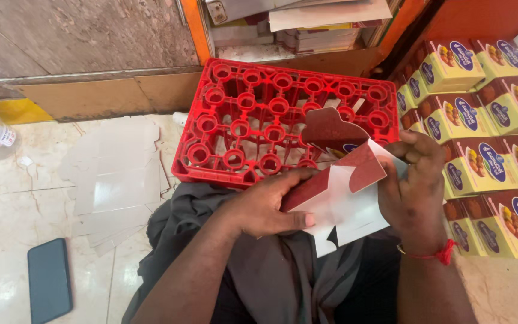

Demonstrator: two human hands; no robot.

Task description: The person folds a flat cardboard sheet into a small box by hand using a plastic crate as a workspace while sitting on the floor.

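Fingers of both hands pinch one flat carton blank point(346, 198); the left hand point(265, 210) grips its lower left edge, thumb on top; the right hand point(412, 192) curls over its upper right flap; the blank's long axis tilts up to the right, between the hands, over the lap, just before the red crate point(241, 120); right fingertips hide behind card; made-up boxes point(481, 156) stack at right, partly cut off.

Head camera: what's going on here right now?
A seated person holds a flat carton blank, white inside and maroon outside, over their lap. The left hand presses on it from below left, while the right hand grips its upper right edge. An upturned red crate lies just beyond. Assembled yellow boxes are stacked on the right; flat blanks and a phone lie on the floor to the left.
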